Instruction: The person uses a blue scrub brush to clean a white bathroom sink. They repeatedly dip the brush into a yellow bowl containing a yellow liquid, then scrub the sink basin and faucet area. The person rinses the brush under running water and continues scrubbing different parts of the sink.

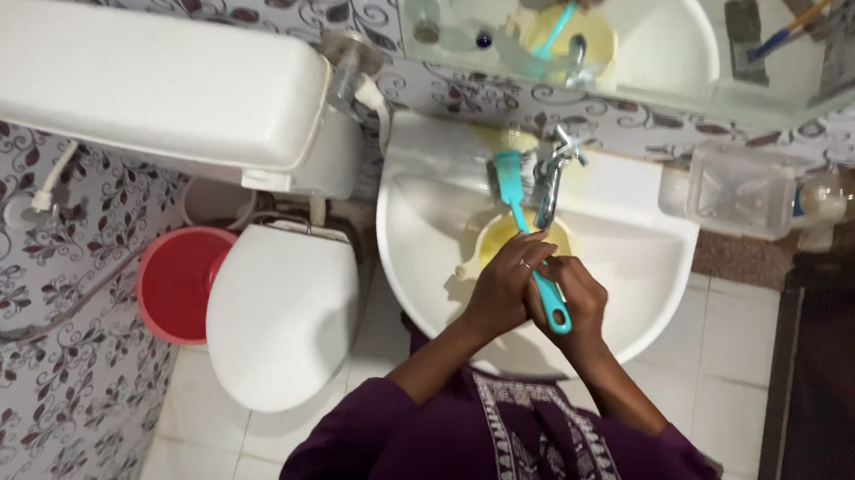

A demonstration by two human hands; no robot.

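- Over the front half of the washbasin, both hands meet on one brush.
- Left hand: fingers curled shut around the upper handle of the turquoise brush; a ring shows on one finger.
- Right hand: fingers closed around the lower handle, touching the left hand; the handle end sticks out below.
- Brush: upright, bristle head just beside the chrome tap at the basin's back edge.
- Yellow bowl: inside the basin under the tap, behind the hands.
- Toilet: lid down, left of the basin; red bucket beyond it.
- Mirror: above the basin's back edge.
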